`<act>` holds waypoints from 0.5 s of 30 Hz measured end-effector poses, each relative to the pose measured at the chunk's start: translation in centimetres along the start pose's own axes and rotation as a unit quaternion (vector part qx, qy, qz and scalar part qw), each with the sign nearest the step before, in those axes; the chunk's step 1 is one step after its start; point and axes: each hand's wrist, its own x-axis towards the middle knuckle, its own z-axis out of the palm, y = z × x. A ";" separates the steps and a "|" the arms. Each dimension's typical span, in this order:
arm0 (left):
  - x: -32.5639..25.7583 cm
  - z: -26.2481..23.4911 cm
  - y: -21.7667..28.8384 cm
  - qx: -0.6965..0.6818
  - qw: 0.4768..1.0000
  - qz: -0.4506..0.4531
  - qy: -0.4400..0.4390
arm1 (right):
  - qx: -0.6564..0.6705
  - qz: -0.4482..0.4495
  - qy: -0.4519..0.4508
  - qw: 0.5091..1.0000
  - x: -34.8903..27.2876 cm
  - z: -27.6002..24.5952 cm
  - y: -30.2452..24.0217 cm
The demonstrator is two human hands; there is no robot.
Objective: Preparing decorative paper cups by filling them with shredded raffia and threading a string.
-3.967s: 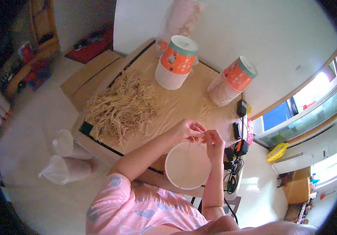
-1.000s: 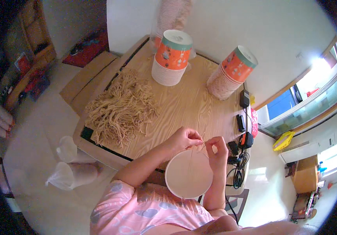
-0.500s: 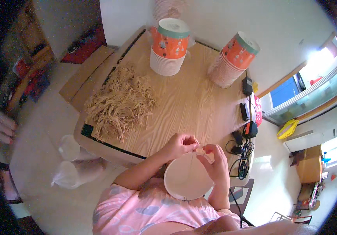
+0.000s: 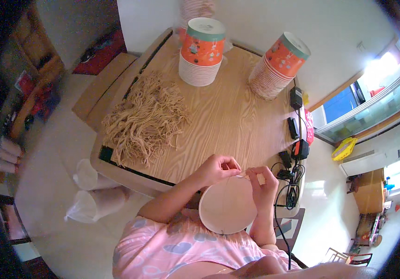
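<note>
Fingers of both hands pinched on thin string over white bowl, moved nearer desk's front edge; tying going on.

I am working in a home room used for piecework. My light wooden table stands on a pale tiled floor, with two tall stacks of orange paper bowls, a heap of tan string handles, a sunlit window and a wooden shelf unit.
</note>
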 end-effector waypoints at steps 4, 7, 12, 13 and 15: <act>0.5 -0.1 0.3 0.032 0.999 0.011 -0.009 | 0.005 0.002 -0.006 1.000 1.0 0.1 -0.7; 1.1 -0.4 0.3 0.060 0.998 0.003 -0.030 | 0.035 0.025 0.002 0.999 1.6 0.2 -0.6; 1.8 -0.4 0.1 -0.006 0.999 0.008 -0.037 | 0.036 0.022 0.012 0.999 2.4 0.4 -0.6; 1.9 -0.5 -0.2 -0.049 0.998 -0.003 -0.036 | 0.034 0.023 0.043 0.998 2.5 0.6 -0.4; 2.1 -0.6 -0.9 -0.034 0.999 -0.004 -0.019 | -0.010 -0.050 0.046 0.998 2.6 0.3 0.2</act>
